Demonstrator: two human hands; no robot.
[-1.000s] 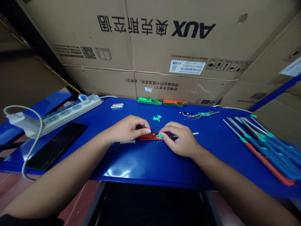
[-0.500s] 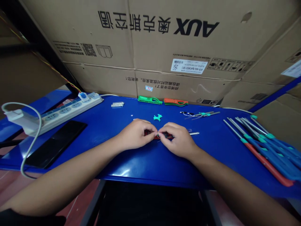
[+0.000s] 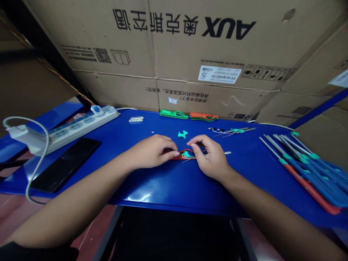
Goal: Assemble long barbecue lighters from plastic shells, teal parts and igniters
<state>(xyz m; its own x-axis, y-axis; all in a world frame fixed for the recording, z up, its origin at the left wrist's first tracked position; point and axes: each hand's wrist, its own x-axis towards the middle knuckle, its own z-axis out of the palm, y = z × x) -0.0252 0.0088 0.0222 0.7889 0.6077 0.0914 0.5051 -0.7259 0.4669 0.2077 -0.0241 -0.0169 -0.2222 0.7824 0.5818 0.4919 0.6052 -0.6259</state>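
An open red lighter casing [image 3: 178,157] lies on the blue table, with a teal trigger piece [image 3: 187,154] and thin wires inside it. My left hand [image 3: 157,151] is closed on the casing's left end, thumb and forefinger together. My right hand [image 3: 209,154] hovers over its right part, thumb and forefinger pinched just above the teal piece; whatever sits between those fingertips is too small to make out. A metal tube [image 3: 227,152] sticks out to the right beyond my right hand. Just behind the casing rests a loose teal plastic part [image 3: 183,134].
Green [image 3: 174,114] and orange casing halves [image 3: 203,116] lie against the cardboard box [image 3: 176,43]. Wired metal rods [image 3: 239,131] are at back right, several long-necked lighters [image 3: 307,170] at right. A power strip [image 3: 78,127] and black phone [image 3: 66,165] occupy the left; small metal tubes [image 3: 136,119] lie behind.
My hands have drawn apart from their meeting point over the casing. The right moved right and up slightly, the left a little left, so the teal piece inside now shows.
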